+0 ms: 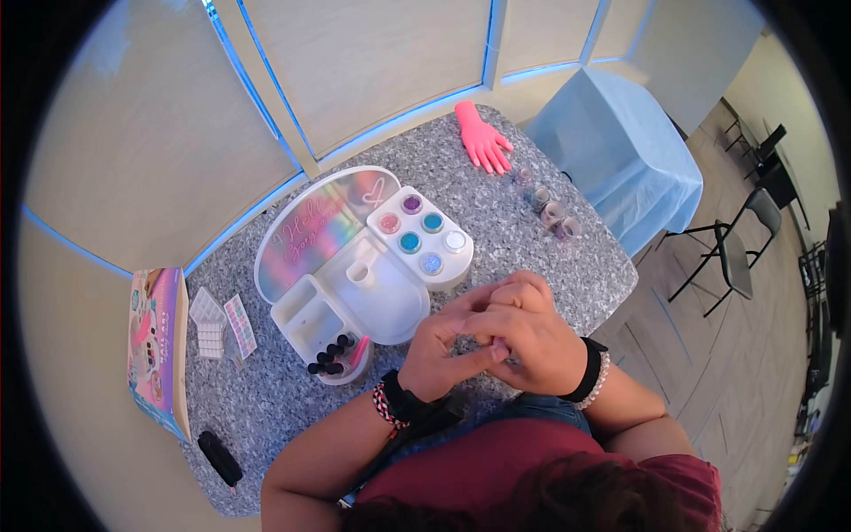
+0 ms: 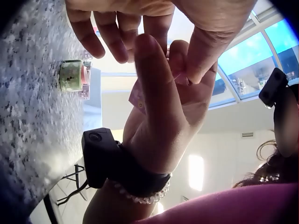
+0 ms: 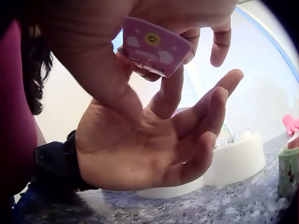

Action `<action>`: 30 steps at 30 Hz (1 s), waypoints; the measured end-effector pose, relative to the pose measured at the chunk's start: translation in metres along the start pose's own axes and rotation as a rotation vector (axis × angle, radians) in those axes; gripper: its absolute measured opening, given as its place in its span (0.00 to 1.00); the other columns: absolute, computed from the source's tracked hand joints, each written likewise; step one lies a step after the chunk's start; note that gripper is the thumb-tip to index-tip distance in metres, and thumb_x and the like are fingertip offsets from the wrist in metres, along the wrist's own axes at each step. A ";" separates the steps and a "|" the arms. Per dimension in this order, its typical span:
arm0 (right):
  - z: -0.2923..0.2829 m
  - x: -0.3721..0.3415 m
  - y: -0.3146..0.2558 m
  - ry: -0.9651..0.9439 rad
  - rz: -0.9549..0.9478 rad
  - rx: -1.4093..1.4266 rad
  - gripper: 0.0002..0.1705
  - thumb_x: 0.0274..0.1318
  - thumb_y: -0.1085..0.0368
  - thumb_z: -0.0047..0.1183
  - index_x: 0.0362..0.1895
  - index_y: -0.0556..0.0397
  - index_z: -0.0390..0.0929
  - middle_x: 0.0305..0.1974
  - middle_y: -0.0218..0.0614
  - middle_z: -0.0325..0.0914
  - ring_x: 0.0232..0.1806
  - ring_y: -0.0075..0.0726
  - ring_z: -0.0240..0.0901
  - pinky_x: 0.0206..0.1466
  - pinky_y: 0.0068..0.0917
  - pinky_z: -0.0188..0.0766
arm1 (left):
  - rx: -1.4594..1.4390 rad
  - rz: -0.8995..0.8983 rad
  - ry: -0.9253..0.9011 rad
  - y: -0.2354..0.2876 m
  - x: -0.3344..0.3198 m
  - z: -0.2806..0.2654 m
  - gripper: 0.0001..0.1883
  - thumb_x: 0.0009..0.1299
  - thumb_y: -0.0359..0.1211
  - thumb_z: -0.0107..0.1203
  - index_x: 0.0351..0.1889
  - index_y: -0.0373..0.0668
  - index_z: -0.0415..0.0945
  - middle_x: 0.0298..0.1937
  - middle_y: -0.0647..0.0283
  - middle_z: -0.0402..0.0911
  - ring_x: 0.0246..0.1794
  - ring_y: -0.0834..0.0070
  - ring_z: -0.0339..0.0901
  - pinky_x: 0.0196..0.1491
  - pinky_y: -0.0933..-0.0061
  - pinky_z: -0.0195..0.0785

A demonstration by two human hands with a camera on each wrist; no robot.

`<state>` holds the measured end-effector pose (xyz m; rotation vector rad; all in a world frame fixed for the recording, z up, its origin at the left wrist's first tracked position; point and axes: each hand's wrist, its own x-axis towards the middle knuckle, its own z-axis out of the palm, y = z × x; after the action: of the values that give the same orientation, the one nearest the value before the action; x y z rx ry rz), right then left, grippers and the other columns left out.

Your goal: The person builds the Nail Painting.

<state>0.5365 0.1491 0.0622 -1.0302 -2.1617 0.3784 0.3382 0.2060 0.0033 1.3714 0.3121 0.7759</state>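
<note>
In my right hand I hold a small pink printed card, with a yellow smiley and white clouds on it. In the left wrist view the right thumb crosses in front of the same pink card. My left hand meets the right one over the table's front edge. Its thumb reaches a pink bit at the right fingertips, while its other fingers hang loosely bent. I cannot tell whether the left hand pinches the card.
A white nail-art case with a rainbow lid and glitter pots stands left of my hands. Nearby are black-capped bottles, a sticker sheet, a box, a pink model hand and small jars.
</note>
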 end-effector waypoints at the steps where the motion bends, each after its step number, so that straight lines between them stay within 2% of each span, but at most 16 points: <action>1: -0.001 0.001 0.001 0.038 -0.011 -0.018 0.37 0.48 0.74 0.72 0.66 0.42 0.82 0.55 0.32 0.82 0.63 0.48 0.74 0.74 0.58 0.63 | -0.022 -0.057 0.027 -0.001 -0.002 0.000 0.21 0.77 0.29 0.68 0.67 0.36 0.84 0.84 0.50 0.70 0.81 0.64 0.70 0.78 0.59 0.65; 3: -0.003 0.003 0.003 0.072 -0.025 -0.036 0.35 0.49 0.74 0.72 0.64 0.42 0.82 0.55 0.32 0.82 0.64 0.48 0.75 0.73 0.58 0.64 | -0.045 -0.113 0.057 -0.006 -0.004 -0.001 0.20 0.79 0.29 0.67 0.67 0.35 0.84 0.84 0.50 0.70 0.82 0.64 0.69 0.79 0.58 0.64; 5: -0.009 0.005 0.002 0.240 0.008 -0.032 0.29 0.52 0.71 0.74 0.60 0.44 0.84 0.52 0.34 0.83 0.60 0.48 0.77 0.68 0.53 0.70 | -0.141 -0.071 0.100 -0.012 -0.003 -0.004 0.18 0.81 0.28 0.64 0.67 0.35 0.84 0.84 0.49 0.69 0.83 0.63 0.68 0.80 0.57 0.64; 6: -0.013 0.005 0.004 0.238 0.008 -0.031 0.29 0.52 0.71 0.74 0.60 0.44 0.84 0.52 0.34 0.83 0.60 0.48 0.77 0.68 0.53 0.70 | -0.142 -0.070 0.101 -0.012 -0.003 -0.005 0.18 0.81 0.28 0.64 0.67 0.35 0.84 0.84 0.49 0.69 0.83 0.63 0.68 0.80 0.57 0.64; 9: -0.027 -0.002 0.013 0.208 -0.084 -0.231 0.22 0.52 0.64 0.77 0.53 0.46 0.86 0.46 0.34 0.85 0.53 0.46 0.80 0.56 0.44 0.78 | -0.247 -0.123 0.085 -0.008 0.001 -0.006 0.19 0.81 0.30 0.64 0.68 0.34 0.82 0.84 0.46 0.68 0.85 0.61 0.64 0.82 0.53 0.60; 13: -0.033 -0.008 0.013 0.229 -0.084 -0.213 0.21 0.53 0.64 0.76 0.51 0.45 0.87 0.44 0.31 0.85 0.52 0.46 0.80 0.56 0.42 0.78 | -0.207 -0.160 0.057 -0.012 0.001 -0.005 0.18 0.83 0.30 0.63 0.68 0.34 0.82 0.84 0.45 0.68 0.84 0.62 0.65 0.82 0.53 0.62; 16: -0.033 -0.008 0.011 0.239 -0.170 -0.247 0.20 0.52 0.62 0.78 0.50 0.44 0.88 0.43 0.28 0.87 0.50 0.45 0.81 0.54 0.41 0.78 | -0.180 -0.171 0.020 -0.011 0.000 -0.005 0.18 0.83 0.30 0.62 0.68 0.33 0.82 0.84 0.46 0.68 0.82 0.62 0.68 0.81 0.53 0.64; 18: -0.028 -0.001 0.005 0.372 -0.046 -0.265 0.20 0.50 0.60 0.78 0.49 0.44 0.89 0.42 0.25 0.89 0.50 0.44 0.81 0.53 0.41 0.78 | -0.161 -0.172 -0.003 -0.009 0.000 -0.006 0.19 0.83 0.30 0.62 0.68 0.32 0.82 0.83 0.46 0.69 0.81 0.63 0.70 0.80 0.54 0.65; 20: -0.032 -0.006 0.007 0.325 -0.027 -0.280 0.21 0.50 0.60 0.78 0.50 0.44 0.89 0.44 0.26 0.89 0.51 0.44 0.82 0.55 0.41 0.78 | -0.121 -0.172 0.054 -0.009 0.001 -0.004 0.16 0.81 0.29 0.65 0.64 0.35 0.85 0.80 0.51 0.76 0.76 0.70 0.76 0.74 0.63 0.73; 23: -0.030 -0.015 0.013 0.201 -0.014 -0.238 0.23 0.50 0.57 0.78 0.52 0.43 0.89 0.47 0.27 0.89 0.54 0.44 0.83 0.59 0.41 0.79 | -0.202 -0.240 0.010 -0.005 0.002 -0.004 0.21 0.82 0.30 0.63 0.70 0.31 0.80 0.80 0.49 0.75 0.77 0.67 0.74 0.78 0.60 0.68; 25: -0.030 -0.017 0.014 0.123 -0.021 -0.180 0.24 0.50 0.56 0.78 0.52 0.43 0.90 0.48 0.28 0.89 0.55 0.44 0.83 0.62 0.42 0.79 | -0.179 -0.238 0.015 -0.009 0.001 -0.005 0.21 0.82 0.30 0.64 0.69 0.31 0.81 0.79 0.49 0.76 0.76 0.69 0.75 0.76 0.61 0.70; 27: -0.030 -0.016 0.011 0.069 0.026 -0.152 0.25 0.51 0.59 0.79 0.55 0.42 0.90 0.49 0.29 0.88 0.55 0.45 0.84 0.64 0.44 0.80 | -0.156 -0.236 0.024 -0.011 0.000 -0.006 0.21 0.81 0.30 0.66 0.69 0.32 0.81 0.78 0.50 0.78 0.75 0.70 0.76 0.75 0.62 0.71; 28: -0.028 -0.016 0.011 0.066 0.028 -0.152 0.25 0.51 0.59 0.79 0.55 0.42 0.90 0.49 0.29 0.88 0.55 0.45 0.84 0.64 0.44 0.80 | -0.044 -0.207 0.017 -0.011 0.000 -0.006 0.19 0.79 0.32 0.69 0.64 0.33 0.85 0.76 0.51 0.80 0.72 0.71 0.79 0.72 0.63 0.74; 29: -0.026 -0.017 0.011 0.058 0.015 -0.160 0.23 0.52 0.62 0.78 0.54 0.43 0.89 0.48 0.29 0.88 0.54 0.46 0.84 0.65 0.45 0.79 | 0.068 -0.177 0.011 -0.011 0.000 -0.006 0.17 0.77 0.33 0.72 0.60 0.35 0.88 0.74 0.53 0.82 0.68 0.72 0.82 0.69 0.65 0.76; 30: -0.025 -0.017 0.012 0.051 0.001 -0.168 0.20 0.53 0.66 0.76 0.52 0.43 0.89 0.47 0.29 0.87 0.53 0.46 0.84 0.65 0.45 0.79 | 0.065 -0.178 0.013 -0.009 0.000 -0.006 0.17 0.77 0.33 0.72 0.60 0.35 0.88 0.74 0.53 0.82 0.68 0.72 0.82 0.69 0.65 0.76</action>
<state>0.5683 0.1430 0.0658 -1.1204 -2.1758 0.1713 0.3373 0.2110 -0.0070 1.3786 0.4665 0.6313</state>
